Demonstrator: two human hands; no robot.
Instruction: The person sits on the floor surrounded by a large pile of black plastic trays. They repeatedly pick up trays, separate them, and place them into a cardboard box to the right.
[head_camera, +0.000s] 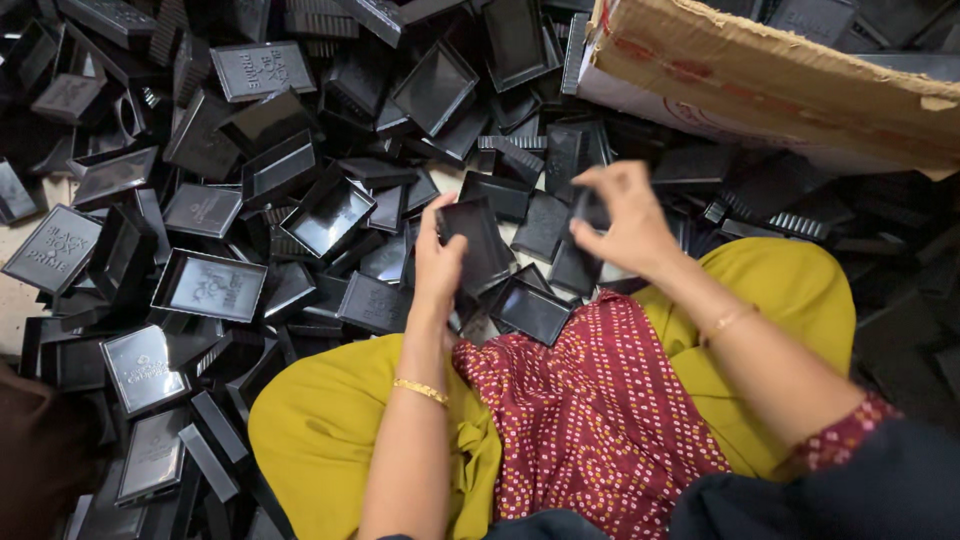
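- My left hand (437, 262) grips a shallow black rectangular plastic tray (478, 243), thumb on its near edge and fingers behind it, holding it tilted up above my lap.
- My right hand (622, 222) pinches a smaller dark plastic piece (590, 208) between thumb and fingertips, just to the right of the tray and level with it. The piece is mostly hidden by my fingers, so I cannot tell for sure whether it is a lid, an insert or another tray part.
- The two pieces are near each other but apart; nothing is joined yet.
- I judge the step in hand to be bringing the small piece to the tray to fit the two together.
- The next move calls for turning the small piece to match the tray's open face, lining up the edges, then pressing it in with my right thumb while my left hand braces the tray from behind.
- A glossy black tray (531, 310) rests at the edge of my red dotted cloth (590, 400), over my yellow-clad knees (330, 420).
- A heap of black plastic box halves (210, 285) covers the floor to my left and ahead.
- A torn brown cardboard box (770, 80) stands at the upper right.
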